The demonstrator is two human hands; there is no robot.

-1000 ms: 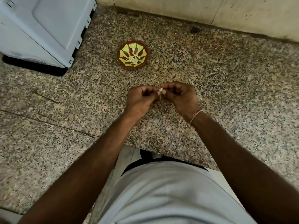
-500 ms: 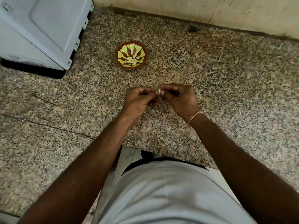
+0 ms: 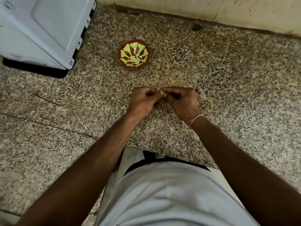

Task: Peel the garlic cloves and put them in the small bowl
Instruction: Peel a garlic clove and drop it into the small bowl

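Both hands are held together above the middle of the stone counter [image 3: 228, 88], a little in from its front edge. The left hand [image 3: 143, 101] and the right hand [image 3: 180, 101] each have fingers curled, pinching one garlic clove [image 3: 161, 93] between their fingertips; a pale sliver of skin sticks up from it.

Compared with a second ago, the hands have hardly shifted and the clove remains caught between the same fingertips. Judgement: peeling of this clove is under way and not finished; it has not gone to the bowl.

The small bowl [image 3: 125, 53] sits farther back on the counter, toward the wall, well apart from the hands, with several pale peeled cloves [image 3: 134, 59] lying in its centre. A grey appliance [image 3: 40, 30] occupies the counter's back left corner.
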